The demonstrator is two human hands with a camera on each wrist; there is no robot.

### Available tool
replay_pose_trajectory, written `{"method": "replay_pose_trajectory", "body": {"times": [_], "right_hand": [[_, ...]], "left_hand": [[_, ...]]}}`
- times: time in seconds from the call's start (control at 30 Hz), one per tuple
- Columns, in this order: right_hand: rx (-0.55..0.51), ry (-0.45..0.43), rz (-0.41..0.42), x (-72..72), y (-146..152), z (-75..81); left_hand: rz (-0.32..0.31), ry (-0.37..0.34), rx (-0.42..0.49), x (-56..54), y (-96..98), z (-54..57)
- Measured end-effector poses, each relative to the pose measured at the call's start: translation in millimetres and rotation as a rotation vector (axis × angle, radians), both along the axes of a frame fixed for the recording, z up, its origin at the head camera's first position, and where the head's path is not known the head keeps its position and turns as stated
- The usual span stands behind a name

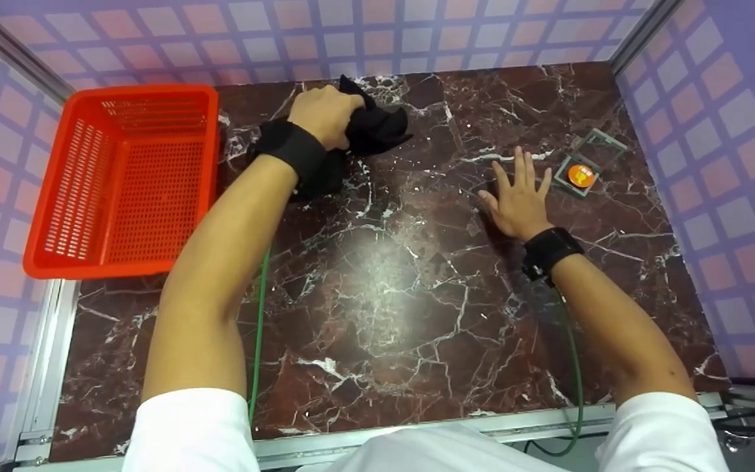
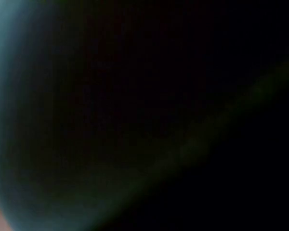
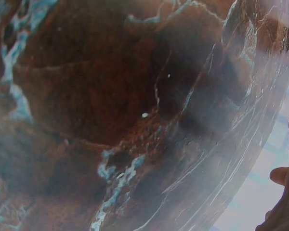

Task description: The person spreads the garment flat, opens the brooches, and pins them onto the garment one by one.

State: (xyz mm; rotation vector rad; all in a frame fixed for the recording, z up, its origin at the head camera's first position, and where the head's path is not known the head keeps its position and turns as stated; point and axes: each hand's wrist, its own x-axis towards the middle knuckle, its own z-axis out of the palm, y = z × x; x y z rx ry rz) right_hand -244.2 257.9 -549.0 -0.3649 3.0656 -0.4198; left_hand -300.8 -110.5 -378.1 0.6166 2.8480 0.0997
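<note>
Black cloth (image 1: 377,128) (crumpled) sits in the left hand (image 1: 325,115).

**Camera setup: one wide, one close, one nearly blind**

Head cam looks forward and down over pretty much the whole worktop (image 1: 384,308), left hand (image 1: 322,115) near 11 o'clock, right hand (image 1: 518,200) between 2 and 3. Right wrist cam's way closer, skimming across the worktop, fingers (image 3: 279,175) poking in around 4 o'clock; it shares the worktop and checked wall (image 1: 345,33) with the head view. Left wrist cam's mostly dark blur, so can't tell its direction or overlap.
</note>
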Motion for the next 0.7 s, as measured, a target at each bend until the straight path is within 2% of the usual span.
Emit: {"method": "replay_pose_trajectory", "body": {"times": [0.27,0.47,0.7], "right_hand": [[0.014,-0.027,0.007,1.0,0.2,-1.2],[0.010,-0.016,0.013,2.3,-0.4,-2.4],[0.014,-0.009,0.013,4.3,1.3,-4.5]], "left_hand": [[0.003,-0.013,-0.015,1.9,6.5,-3.2],[0.001,-0.016,-0.023,3.8,7.9,-6.1],[0.006,-0.069,-0.053,5.1,10.6,-7.1]]}}
